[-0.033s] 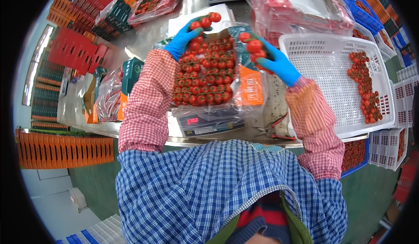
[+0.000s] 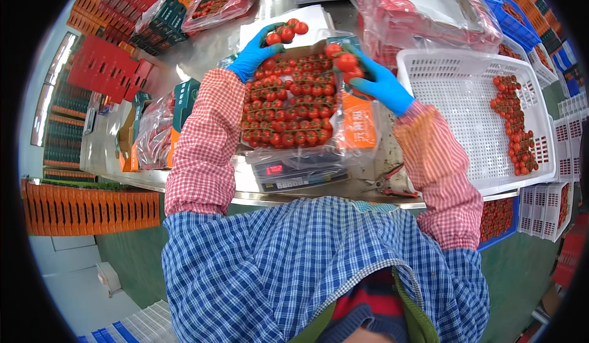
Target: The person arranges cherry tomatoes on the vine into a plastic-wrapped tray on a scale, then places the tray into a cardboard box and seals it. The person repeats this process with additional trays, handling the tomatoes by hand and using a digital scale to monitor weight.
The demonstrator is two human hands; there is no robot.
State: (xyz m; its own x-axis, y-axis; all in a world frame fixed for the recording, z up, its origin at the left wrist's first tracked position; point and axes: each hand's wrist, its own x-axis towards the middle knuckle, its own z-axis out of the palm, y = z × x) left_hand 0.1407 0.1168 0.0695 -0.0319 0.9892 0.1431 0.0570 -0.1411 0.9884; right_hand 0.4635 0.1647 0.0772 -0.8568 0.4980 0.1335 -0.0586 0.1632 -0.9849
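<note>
Step in hand: looks like topping-up by weight. Box [image 2: 300, 51] appears to be seated on the lit scale [image 2: 297, 176], mostly filled with tomato rows [image 2: 288, 113]. Left truss [image 2: 287, 33] is gripped in the left hand [image 2: 253, 56] near the box's far left corner; right truss [image 2: 347, 64] is pinched between thumb and fingers of the right hand [image 2: 385, 87] by the far right corner. Next move likely calls for one truss to be chosen and lowered gently, without bruising.
</note>
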